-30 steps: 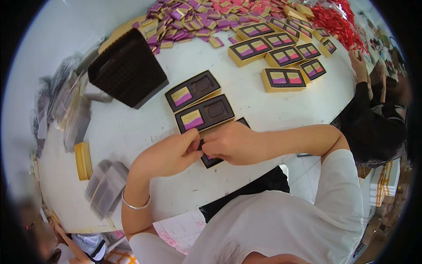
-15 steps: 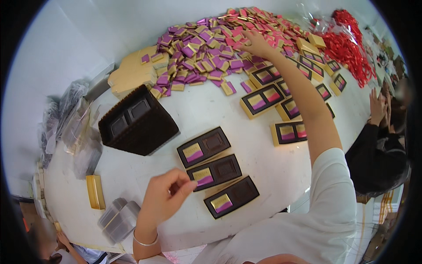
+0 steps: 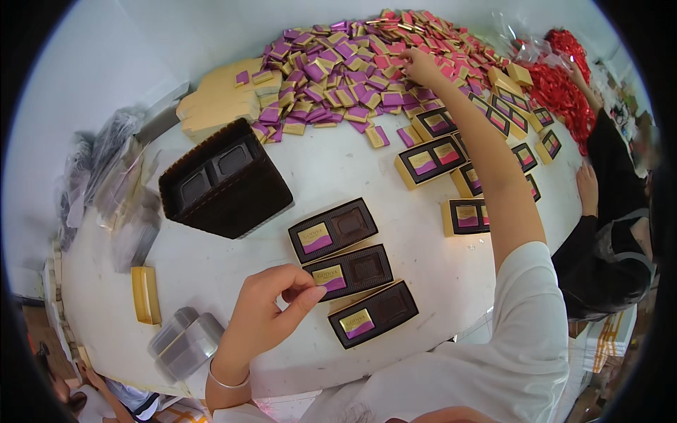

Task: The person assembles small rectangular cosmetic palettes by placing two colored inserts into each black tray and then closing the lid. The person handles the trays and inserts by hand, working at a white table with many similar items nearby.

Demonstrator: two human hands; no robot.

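Since a second ago, the right hand (image 3: 423, 68) is moving from the nearest box (image 3: 391, 307) out to the heap of packets (image 3: 338, 79), and a co-worker's arm (image 3: 591, 99) is now stretching toward the red strips (image 3: 564, 106).

The left hand (image 3: 270, 310) is curving its thumb and forefinger nearly together, nothing visible between them, at the edge of the middle box (image 3: 367, 268); whether they are touching it, I cannot tell. The right hand is bending its fingers down at the heap's reddish part; whether it is pinching a packet, the view is not showing.

Around the left hand, three boxes are lying in a slanting row, each holding a purple-and-gold packet in its left hollow and leaving its right one bare. For good handling, lifting one packet by its edges would probably be sparing the shiny wrapper, and keeping it level would be helping it sit flat in a square hollow.

The dark trays inside are looking thin, ridged and plastic. Farther out, a tall brown stack of trays (image 3: 243, 201) is standing on the white surface (image 3: 226, 271), clear plastic cases (image 3: 189, 345) are lying nearby, and gold-walled filled boxes (image 3: 424, 181) are clustering at the right.
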